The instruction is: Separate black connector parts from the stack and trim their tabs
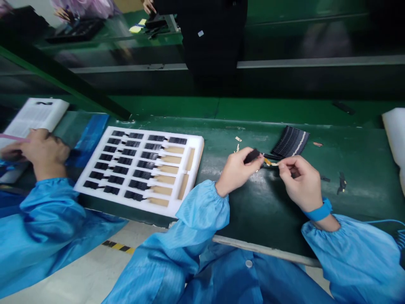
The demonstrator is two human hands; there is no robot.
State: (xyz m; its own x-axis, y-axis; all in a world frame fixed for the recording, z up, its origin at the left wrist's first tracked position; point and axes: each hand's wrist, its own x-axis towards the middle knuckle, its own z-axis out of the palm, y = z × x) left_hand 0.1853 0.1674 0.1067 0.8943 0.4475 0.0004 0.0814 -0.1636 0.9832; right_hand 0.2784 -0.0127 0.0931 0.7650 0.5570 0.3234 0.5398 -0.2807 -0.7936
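My left hand is closed on a small black part from which a thin orange flex cable sticks out to the right. The fingertips of my right hand pinch the pale end of that cable. Just behind my hands a black ribbed sheet with a light stripe lies on the green bench. To the left of them is a white foam tray with rows of black parts in its slots; several slots toward its right side show bare tan bottoms.
Small pale scraps and a black strip with gold contacts lie on the bench. At the far left a co-worker's hand works near a white foam block. A green post slants behind the tray.
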